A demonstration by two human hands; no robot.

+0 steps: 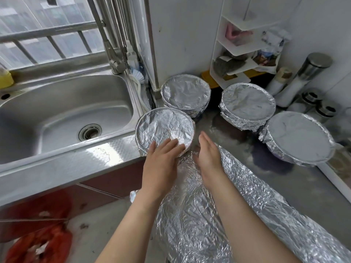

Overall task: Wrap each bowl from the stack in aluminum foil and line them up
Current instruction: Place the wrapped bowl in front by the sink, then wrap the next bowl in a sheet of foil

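Foil-wrapped bowl (164,128) at the front edge of the counter (218,126) beside the sink (66,111), left hand (163,158) flat on its near rim, fingers straight, gripping nothing. Right hand (208,150) open as well, edge-on just right of that bowl, over a loose foil sheet (247,186). More wrapped ones farther back: back bowl (186,92), middle bowl (247,103), right bowl (300,137).

foil-wrapped bowls (164,128) silver | sink (62,103) steel-grey | bag (38,242) red | shelf rack (237,52) white

Four foil-wrapped bowls (164,128) (186,92) (247,103) (299,136), one loose foil sheet (252,188), one sink (57,99), two hands (161,160) (209,154).
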